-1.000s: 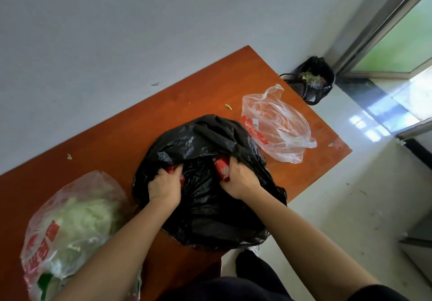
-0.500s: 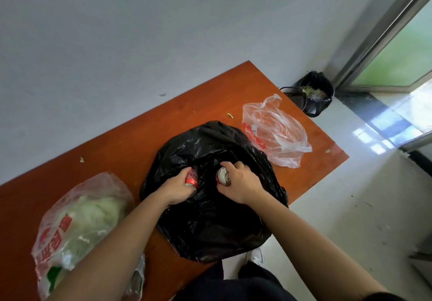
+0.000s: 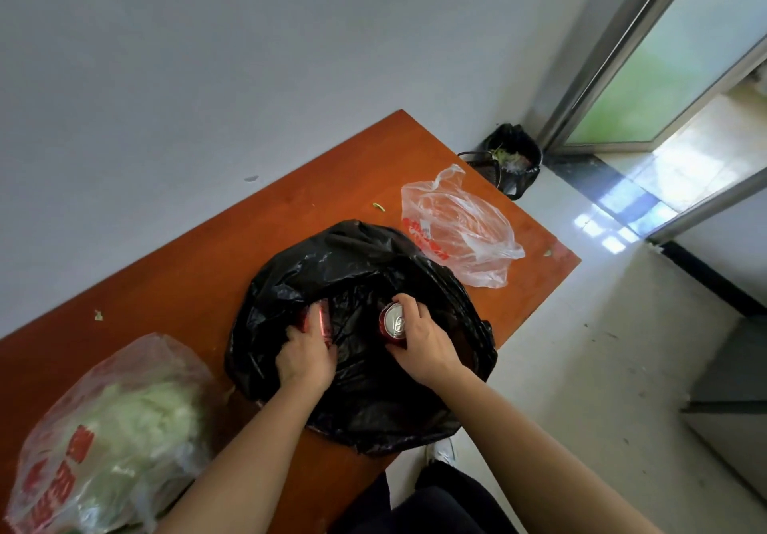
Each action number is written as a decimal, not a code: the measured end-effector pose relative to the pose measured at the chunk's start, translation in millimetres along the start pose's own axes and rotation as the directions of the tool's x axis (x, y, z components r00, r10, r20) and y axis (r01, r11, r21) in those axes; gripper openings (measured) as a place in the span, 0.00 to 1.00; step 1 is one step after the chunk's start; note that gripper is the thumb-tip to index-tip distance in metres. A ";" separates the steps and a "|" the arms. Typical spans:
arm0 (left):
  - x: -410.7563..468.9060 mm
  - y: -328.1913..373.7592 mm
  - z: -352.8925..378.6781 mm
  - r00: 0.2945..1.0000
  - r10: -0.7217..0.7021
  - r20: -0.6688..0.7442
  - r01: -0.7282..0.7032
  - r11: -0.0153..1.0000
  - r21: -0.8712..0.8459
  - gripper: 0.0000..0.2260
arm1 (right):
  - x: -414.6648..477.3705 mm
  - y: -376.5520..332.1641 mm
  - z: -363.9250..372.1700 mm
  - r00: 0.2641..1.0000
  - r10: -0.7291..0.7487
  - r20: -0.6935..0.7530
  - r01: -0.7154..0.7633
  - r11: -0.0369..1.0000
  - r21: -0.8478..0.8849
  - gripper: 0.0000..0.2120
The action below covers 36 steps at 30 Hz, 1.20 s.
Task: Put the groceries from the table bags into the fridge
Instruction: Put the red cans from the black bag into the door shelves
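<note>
Right, starting closest in, both forearms are reaching forward over the near edge of the desk (image 3: pixel 207 268) and into the black bag (image 3: pixel 365 400), which is sitting in the middle of the desk with its mouth pulled open. The right hand (image 3: pixel 423 342) is wrapping its fingers (image 3: pixel 409 305) around a red can (image 3: pixel 393 322), silver top and pull tab facing up, and that can is sitting clear of the plastic at the bag's opening. The left hand (image 3: pixel 305 355) is closing over a second red can (image 3: pixel 316 320), but this one is lying more on its side and is half buried in the folds, so how firm that hold is, I cannot tell.

The good way through, I'd judge, is lifting both cans straight up and out, keeping the loose black film from riding along, and getting the left one seated fully in the palm before it is leaving the bag.

Off to the near left, a clear bag with red print (image 3: pixel 103 442) is holding what looks like a pale green cabbage, waiting its turn. Further back on the right, a second clear bag (image 3: pixel 460 226) is lying slack and looks close to empty. Beyond the far corner, a black-lined bin (image 3: pixel 514 160) is standing on the floor. The fridge is not in view.
</note>
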<state>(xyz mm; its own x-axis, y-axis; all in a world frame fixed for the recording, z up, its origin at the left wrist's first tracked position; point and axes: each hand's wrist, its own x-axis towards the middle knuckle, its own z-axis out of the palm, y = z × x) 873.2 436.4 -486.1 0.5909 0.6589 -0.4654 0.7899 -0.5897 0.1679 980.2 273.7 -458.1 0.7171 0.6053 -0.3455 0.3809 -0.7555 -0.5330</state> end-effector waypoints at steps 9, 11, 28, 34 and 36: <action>-12.5 -13.6 -45.4 0.988 0.095 -0.120 -0.120 0.967 -0.223 0.34 | -8.6 -1.2 -7.1 0.996 0.078 -0.052 -0.073 0.993 0.092 0.36; -16.8 -10.5 -53.0 0.985 0.149 -0.089 -0.163 0.969 -0.188 0.33 | -10.0 -1.8 -9.5 0.993 0.094 -0.071 -0.086 0.990 0.111 0.37; -39.1 6.4 -12.8 0.966 0.186 -0.178 -0.248 0.859 -0.447 0.39 | -64.0 3.4 -8.1 0.892 0.044 -0.450 0.120 0.936 0.331 0.39; -83.2 33.0 -60.9 0.849 0.260 -0.461 -0.486 0.727 -0.485 0.30 | -84.7 -2.5 -45.7 0.765 0.105 -0.635 0.243 0.867 0.436 0.41; -101.8 50.9 -70.1 0.779 0.304 -0.549 -0.577 0.690 -0.437 0.32 | -101.4 5.7 -60.9 0.721 0.123 -0.682 0.273 0.855 0.442 0.41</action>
<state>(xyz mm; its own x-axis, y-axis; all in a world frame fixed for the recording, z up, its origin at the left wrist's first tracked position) 864.8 372.0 -369.2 0.7904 0.5898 0.1655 0.2754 -0.5835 0.7640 945.2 192.8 -379.1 0.9618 0.1725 0.2124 0.2631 -0.3700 -0.8910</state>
